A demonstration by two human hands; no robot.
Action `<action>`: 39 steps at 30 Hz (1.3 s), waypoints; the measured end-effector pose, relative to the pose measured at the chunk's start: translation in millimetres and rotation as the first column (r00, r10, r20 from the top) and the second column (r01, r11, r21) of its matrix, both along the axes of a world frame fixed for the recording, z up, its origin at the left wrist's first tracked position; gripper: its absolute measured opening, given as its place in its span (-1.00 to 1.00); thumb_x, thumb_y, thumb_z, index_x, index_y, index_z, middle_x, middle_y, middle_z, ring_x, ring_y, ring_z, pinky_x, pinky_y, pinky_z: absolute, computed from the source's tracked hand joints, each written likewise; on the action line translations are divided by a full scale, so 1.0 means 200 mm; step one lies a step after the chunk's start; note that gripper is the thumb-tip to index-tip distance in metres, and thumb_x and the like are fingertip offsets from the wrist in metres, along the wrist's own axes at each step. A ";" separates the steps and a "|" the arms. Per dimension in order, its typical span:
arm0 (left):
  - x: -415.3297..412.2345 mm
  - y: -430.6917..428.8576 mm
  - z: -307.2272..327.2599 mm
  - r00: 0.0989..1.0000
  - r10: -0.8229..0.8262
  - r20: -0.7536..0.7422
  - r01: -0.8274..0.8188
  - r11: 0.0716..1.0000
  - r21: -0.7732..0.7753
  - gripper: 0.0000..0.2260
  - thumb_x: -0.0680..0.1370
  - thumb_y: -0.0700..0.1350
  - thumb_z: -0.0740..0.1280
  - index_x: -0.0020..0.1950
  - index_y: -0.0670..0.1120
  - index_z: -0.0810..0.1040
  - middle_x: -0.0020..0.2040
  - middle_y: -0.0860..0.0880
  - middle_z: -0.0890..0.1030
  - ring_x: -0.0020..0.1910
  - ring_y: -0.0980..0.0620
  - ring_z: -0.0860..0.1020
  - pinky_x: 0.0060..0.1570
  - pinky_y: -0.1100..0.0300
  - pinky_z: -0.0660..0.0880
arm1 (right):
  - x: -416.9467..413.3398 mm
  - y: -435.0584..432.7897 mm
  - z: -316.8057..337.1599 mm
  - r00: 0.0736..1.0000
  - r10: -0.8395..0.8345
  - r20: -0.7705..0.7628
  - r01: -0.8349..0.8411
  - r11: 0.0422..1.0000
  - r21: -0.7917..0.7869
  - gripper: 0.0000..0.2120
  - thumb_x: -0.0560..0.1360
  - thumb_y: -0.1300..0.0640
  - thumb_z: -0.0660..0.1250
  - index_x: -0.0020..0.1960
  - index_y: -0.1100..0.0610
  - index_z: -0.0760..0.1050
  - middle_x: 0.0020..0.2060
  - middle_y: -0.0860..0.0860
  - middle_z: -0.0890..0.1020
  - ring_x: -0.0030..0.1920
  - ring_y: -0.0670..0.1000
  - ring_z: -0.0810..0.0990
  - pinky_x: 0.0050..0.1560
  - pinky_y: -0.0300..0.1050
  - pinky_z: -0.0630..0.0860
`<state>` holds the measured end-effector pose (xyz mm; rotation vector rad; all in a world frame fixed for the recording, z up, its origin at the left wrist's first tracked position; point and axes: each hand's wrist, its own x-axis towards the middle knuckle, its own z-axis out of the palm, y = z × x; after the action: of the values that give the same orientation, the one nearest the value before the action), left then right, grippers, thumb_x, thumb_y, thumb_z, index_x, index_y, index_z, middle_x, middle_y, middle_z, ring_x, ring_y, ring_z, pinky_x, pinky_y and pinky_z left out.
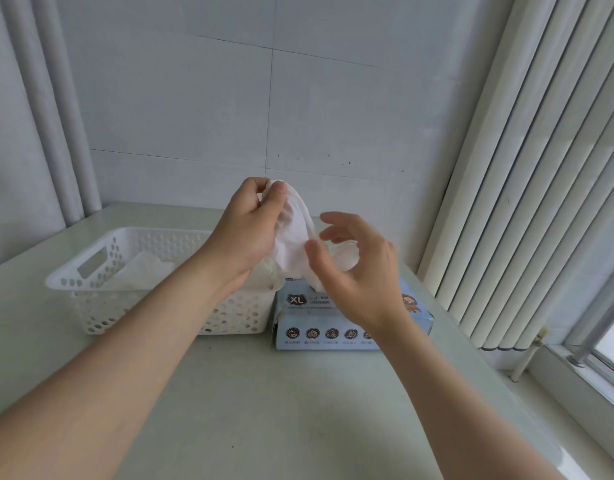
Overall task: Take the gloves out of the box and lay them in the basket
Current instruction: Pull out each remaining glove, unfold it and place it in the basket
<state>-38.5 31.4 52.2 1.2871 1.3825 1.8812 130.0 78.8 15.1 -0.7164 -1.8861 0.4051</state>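
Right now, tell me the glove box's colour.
Light blue box with dark round icons; head view.

The right hand (354, 268) is covering the opening of the box (333, 327), and the lower end of the glove (295, 233) is disappearing behind it, so I cannot tell whether that end is inside the box. I also cannot tell whether the right thumb is touching the glove. The right forearm is blocking the box's last front icon, and the small print beside the XL mark is blurring. The left hand (246, 230) is hiding its fingertips behind the glove. The left forearm is screening part of the basket (91, 271) and of the white heap (142, 268) inside, which is too crumpled to count. Both arms are running off the bottom edge, and the window (610, 341) off the right.
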 end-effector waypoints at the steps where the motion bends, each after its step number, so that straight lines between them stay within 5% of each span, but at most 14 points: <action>1: 0.00 0.00 0.00 1.000 -0.007 -0.007 0.007 1.000 0.003 -0.81 0.74 0.03 0.23 0.10 -0.06 0.51 -0.13 0.05 0.60 -0.09 0.06 0.58 0.00 0.06 0.55 | 0.00 0.00 0.01 1.000 -0.012 0.026 0.012 1.000 -0.008 -0.74 0.55 0.00 0.44 0.21 0.00 0.67 -0.07 -0.19 0.73 0.04 -0.18 0.68 0.18 -0.11 0.56; 5: -0.01 0.01 -0.01 1.000 -0.014 -0.008 0.014 1.000 0.004 -0.82 0.72 0.05 0.29 0.14 -0.05 0.52 -0.08 0.04 0.61 -0.07 0.06 0.60 0.00 0.06 0.56 | -0.02 0.00 0.01 0.999 -0.039 0.003 0.039 0.996 -0.078 -0.79 0.54 0.24 0.32 -0.05 0.09 0.73 -0.27 -0.15 0.73 -0.19 -0.15 0.68 -0.14 -0.11 0.62; 8: -0.02 0.00 0.00 1.000 -0.024 0.003 0.024 1.000 -0.002 -0.78 0.68 0.06 0.35 0.08 -0.09 0.59 -0.10 -0.04 0.65 -0.07 -0.03 0.63 0.07 -0.04 0.59 | 0.00 0.00 0.05 0.990 -0.056 -0.129 0.027 0.976 -0.216 -0.77 0.56 0.26 0.27 -0.15 0.13 0.67 -0.43 -0.08 0.61 -0.41 -0.07 0.50 -0.35 -0.14 0.44; 12: -0.04 -0.02 0.00 0.998 -0.066 0.003 0.066 0.997 -0.046 -0.68 0.65 0.09 0.39 0.08 -0.17 0.69 0.05 -0.20 0.73 0.10 -0.20 0.71 0.25 -0.21 0.59 | 0.02 -0.04 0.13 0.899 0.065 -0.433 -0.254 0.882 -0.396 -0.74 0.65 0.30 0.18 -0.19 0.24 0.50 -0.41 0.00 0.47 -0.40 -0.03 0.41 -0.35 -0.16 0.39; 16: -0.03 -0.02 0.00 0.995 -0.089 0.041 0.091 0.995 -0.048 -0.74 0.67 0.05 0.37 0.06 -0.14 0.67 0.02 -0.13 0.74 0.05 -0.15 0.72 0.11 -0.07 0.65 | 0.03 -0.06 0.18 0.848 0.075 -0.525 -0.367 0.797 -0.479 -0.68 0.68 0.20 0.24 -0.25 0.22 0.45 -0.39 0.03 0.38 -0.40 -0.02 0.34 -0.42 -0.21 0.31; 19: -0.04 -0.02 0.00 0.998 -0.064 0.021 0.065 0.997 -0.049 -0.69 0.68 0.09 0.35 0.12 -0.16 0.66 0.05 -0.15 0.73 0.06 -0.16 0.72 0.12 -0.07 0.65 | 0.04 -0.04 0.17 0.902 0.096 -0.422 -0.344 0.750 -0.565 -0.64 0.64 0.05 0.35 -0.05 0.38 0.53 -0.28 0.14 0.47 -0.31 0.05 0.47 -0.32 -0.16 0.42; 22: -0.09 -0.01 0.00 0.996 0.054 -0.071 -0.058 0.996 -0.060 -0.64 0.68 0.12 0.33 0.10 -0.20 0.62 -0.09 -0.09 0.65 -0.12 -0.07 0.64 -0.07 0.01 0.58 | 0.03 -0.04 0.15 0.923 0.116 -0.366 -0.338 0.701 -0.629 -0.80 0.59 0.12 0.45 0.02 0.28 0.63 -0.27 0.08 0.64 -0.45 0.00 0.54 -0.40 -0.16 0.46; 26: -0.21 0.00 -0.02 0.954 0.168 -0.247 -0.189 0.980 -0.064 -0.68 0.65 0.09 0.40 0.05 -0.19 0.56 -0.11 -0.05 0.56 -0.15 -0.01 0.52 -0.12 0.11 0.45 | 0.00 -0.02 0.11 0.946 0.063 -0.317 -0.242 0.790 -0.564 -0.87 0.61 0.12 0.43 0.01 0.18 0.67 -0.27 0.02 0.67 -0.37 -0.03 0.58 -0.39 -0.17 0.52; 32: -0.34 -0.01 -0.03 0.866 0.328 -0.377 -0.364 0.931 -0.025 -0.70 0.53 0.16 0.52 0.01 -0.05 0.61 -0.07 -0.08 0.71 -0.06 -0.08 0.67 -0.03 -0.02 0.59 | -0.05 -0.03 0.10 0.967 0.066 -0.246 -0.190 0.828 -0.527 -0.80 0.59 0.08 0.49 0.19 0.08 0.67 -0.13 -0.03 0.73 -0.23 -0.08 0.71 -0.23 -0.10 0.70; 36: -0.38 -0.03 -0.01 0.843 0.370 -0.389 -0.392 0.920 0.026 -0.68 0.57 0.17 0.48 -0.02 -0.08 0.59 -0.33 -0.03 0.63 -0.42 0.17 0.49 -0.29 0.16 0.39 | -0.11 -0.02 0.13 0.998 0.058 -0.026 -0.063 0.861 -0.504 -0.94 0.50 0.10 0.51 -0.06 0.04 0.75 -0.25 -0.06 0.75 -0.27 -0.07 0.69 -0.23 -0.05 0.69; 39: -0.39 -0.04 -0.02 0.810 0.411 -0.419 -0.445 0.895 0.018 -0.69 0.62 0.17 0.41 -0.01 -0.07 0.56 -0.53 0.11 0.46 -0.52 0.19 0.41 -0.36 0.18 0.32 | -0.19 -0.01 0.15 0.999 0.032 -0.016 -0.036 0.865 -0.501 -0.89 0.48 0.10 0.43 -0.14 0.12 0.69 -0.37 -0.03 0.61 -0.33 -0.01 0.56 -0.29 -0.07 0.53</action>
<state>-117.4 23.7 48.5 1.4862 2.1035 1.8607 93.0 76.5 44.6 -1.0208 -1.7990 0.9438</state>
